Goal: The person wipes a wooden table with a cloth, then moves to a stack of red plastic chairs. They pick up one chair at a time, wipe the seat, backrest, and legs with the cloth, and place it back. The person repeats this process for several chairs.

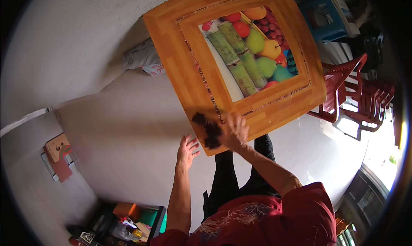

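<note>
A dark, crumpled clump (pixel 211 132), maybe cloth, lies at the near left corner of a wooden table (pixel 171 53); its exact kind cannot be made out. My right hand (pixel 235 132) is over the table's near edge, directly right of the clump. Its fingers are spread and slightly blurred, and whether it touches the clump is unclear. Just off the table's left corner, my left hand (pixel 187 152) hangs in the air with fingers apart and nothing in it. The tabletop carries a printed picture of fruit (pixel 257 53) in its middle.
Red plastic chairs (pixel 343 89) stand at the table's right, with a blue box (pixel 326 18) beyond. Pale bags (pixel 143 57) sit against the wall at the left. A dark crate of odds and ends (pixel 137 222) is at the lower left.
</note>
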Available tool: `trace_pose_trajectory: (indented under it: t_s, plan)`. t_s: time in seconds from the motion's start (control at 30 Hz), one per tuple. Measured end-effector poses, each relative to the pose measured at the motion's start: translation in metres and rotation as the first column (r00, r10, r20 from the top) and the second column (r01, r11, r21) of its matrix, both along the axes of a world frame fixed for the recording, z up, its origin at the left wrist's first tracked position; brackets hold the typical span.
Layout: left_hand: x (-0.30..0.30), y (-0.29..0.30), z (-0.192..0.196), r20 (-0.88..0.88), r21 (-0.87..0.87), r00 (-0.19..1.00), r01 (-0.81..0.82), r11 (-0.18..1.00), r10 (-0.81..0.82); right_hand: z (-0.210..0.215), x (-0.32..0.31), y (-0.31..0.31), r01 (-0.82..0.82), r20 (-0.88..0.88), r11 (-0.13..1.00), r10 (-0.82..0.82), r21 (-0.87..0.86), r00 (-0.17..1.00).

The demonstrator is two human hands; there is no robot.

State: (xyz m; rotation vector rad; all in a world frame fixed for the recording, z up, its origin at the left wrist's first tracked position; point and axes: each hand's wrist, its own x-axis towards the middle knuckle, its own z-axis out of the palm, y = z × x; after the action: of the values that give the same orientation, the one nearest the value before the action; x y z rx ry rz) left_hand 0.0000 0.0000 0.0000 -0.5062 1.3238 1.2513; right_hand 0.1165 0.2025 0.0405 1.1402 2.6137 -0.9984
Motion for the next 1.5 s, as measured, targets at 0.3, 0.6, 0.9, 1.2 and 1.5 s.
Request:
trace_pose_trajectory:
  t_s: [0.3,0.6,0.9,1.2,1.5]
  plan:
    - [0.002,0.076,0.008,-0.111,-0.056,0.985,-0.136,0.989,0.129,-0.043,-0.003,-0.013,-0.559,-0.095,0.727,0.639,0.399,0.764]
    - [-0.022,0.088,-0.041,-0.551,-0.04,0.813,-0.252,0.967,0.189,-0.04,-0.159,0.049,-0.688,-0.135,0.482,0.859,0.543,0.495]
    - [-0.024,0.133,-0.023,-0.726,-0.551,0.607,-0.233,0.801,-0.323,-0.035,-0.307,0.114,-0.65,-0.065,0.472,0.835,0.595,0.547]
    - [-0.016,0.142,-0.034,-0.785,-0.603,0.463,-0.418,0.68,-0.411,-0.051,-0.414,0.186,-0.412,-0.127,0.583,0.67,0.7,0.732]
    - [-0.016,0.146,-0.028,-0.759,-0.634,0.486,-0.399,0.663,-0.433,-0.055,-0.289,0.377,-0.045,-0.076,0.479,0.231,0.877,0.97]
